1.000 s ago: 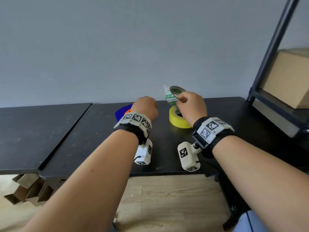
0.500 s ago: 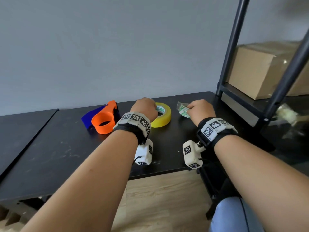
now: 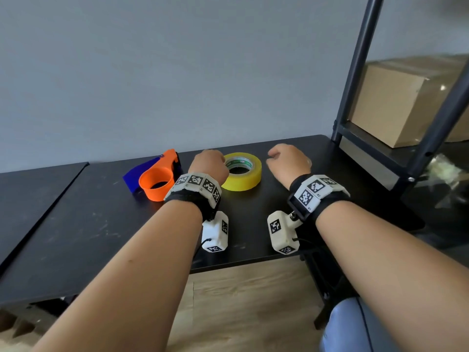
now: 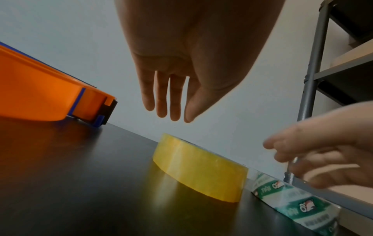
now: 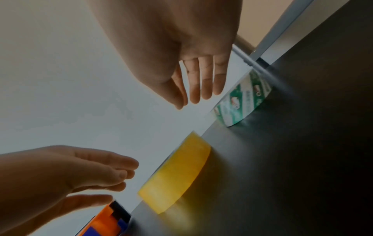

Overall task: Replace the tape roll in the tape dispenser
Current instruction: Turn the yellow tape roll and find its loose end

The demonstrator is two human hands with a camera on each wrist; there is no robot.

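A yellow tape roll [image 3: 244, 172] [image 4: 199, 167] [image 5: 177, 172] lies flat on the black table [image 3: 88, 224]. Left of it lies the orange and blue tape dispenser [image 3: 157, 177] [image 4: 40, 99] [image 5: 105, 223], its orange hub bare. A used-up core with green and white print [image 4: 292, 202] [image 5: 242, 99] lies on the table to the right of the yellow roll, hidden in the head view. My left hand [image 3: 210, 165] [image 4: 171, 95] hovers over the roll's left edge, fingers relaxed and holding nothing. My right hand [image 3: 286, 161] [image 5: 193, 83] hangs above the core, also holding nothing.
A black metal shelf rack [image 3: 355, 72] stands at the table's right end with a cardboard box [image 3: 411, 102] on it. A second black table [image 3: 30, 199] adjoins on the left. The wall runs close behind the objects.
My right hand has let go of the green printed core, which now lies on the table. Both hands have opened. The head view has shifted slightly.
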